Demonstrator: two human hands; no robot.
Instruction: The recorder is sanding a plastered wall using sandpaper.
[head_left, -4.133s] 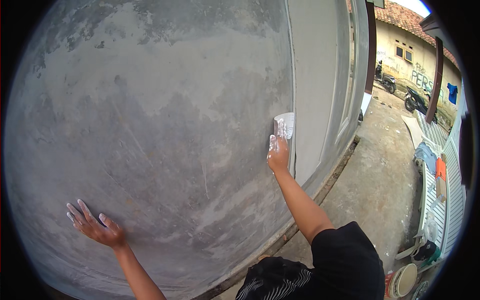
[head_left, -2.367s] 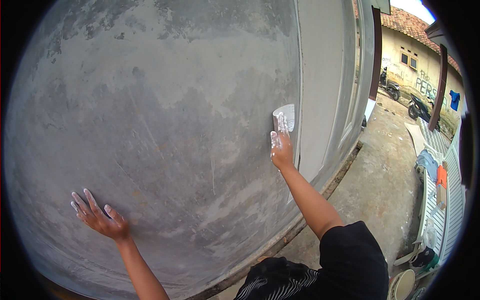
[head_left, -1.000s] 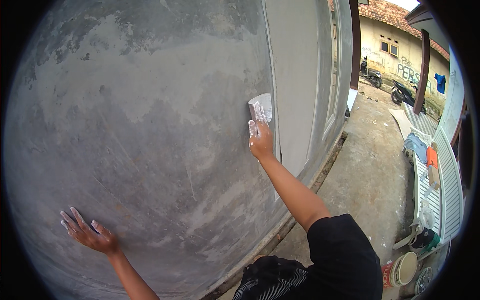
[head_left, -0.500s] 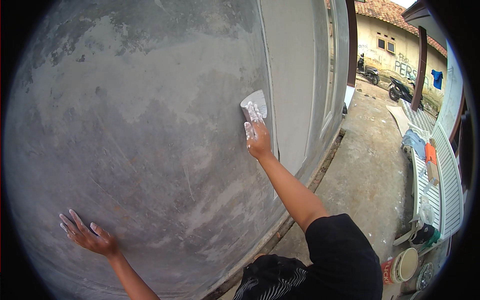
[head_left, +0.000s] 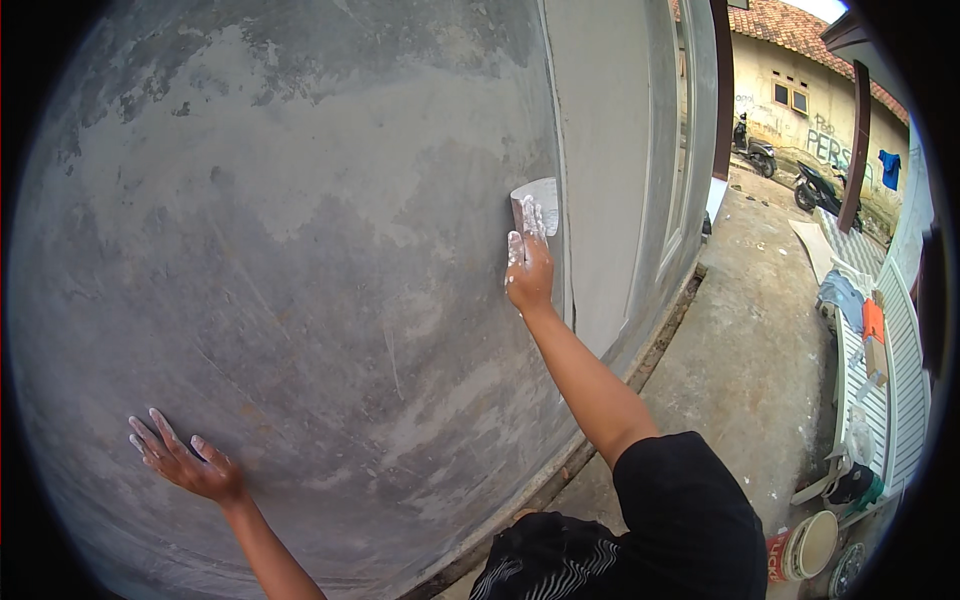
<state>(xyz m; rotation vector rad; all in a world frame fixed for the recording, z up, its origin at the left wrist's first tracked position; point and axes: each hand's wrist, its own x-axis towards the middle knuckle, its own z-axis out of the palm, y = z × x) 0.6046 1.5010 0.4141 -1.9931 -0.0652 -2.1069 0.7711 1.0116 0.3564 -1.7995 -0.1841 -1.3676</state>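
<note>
A pale, thin flexible putty spreader (head_left: 543, 200) is bent against the grey plastered wall (head_left: 330, 240), close to the vertical edge of a lighter panel. Gripping it is my right hand (head_left: 530, 265), its fingers pressed along the blade and spattered with white putty. Lower on the same wall, toward the left, my left hand (head_left: 195, 468) rests with whitened fingers spread and nothing in it. The wall shows lighter smoothed patches, darker areas and thin scratches.
A smooth light panel (head_left: 605, 180) adjoins the wall on the right. Beyond lies a concrete walkway (head_left: 740, 350). Along its right side stands a white slatted bench (head_left: 905, 390) with cloth and an orange item on it. A putty bucket (head_left: 815, 540) sits nearer; motorbikes (head_left: 815, 190) stand farther off.
The view has shifted slightly, moving the scene rightward. My right hand and the spreader have slid a little right, toward the panel's edge. My left hand stays spread on the wall.
</note>
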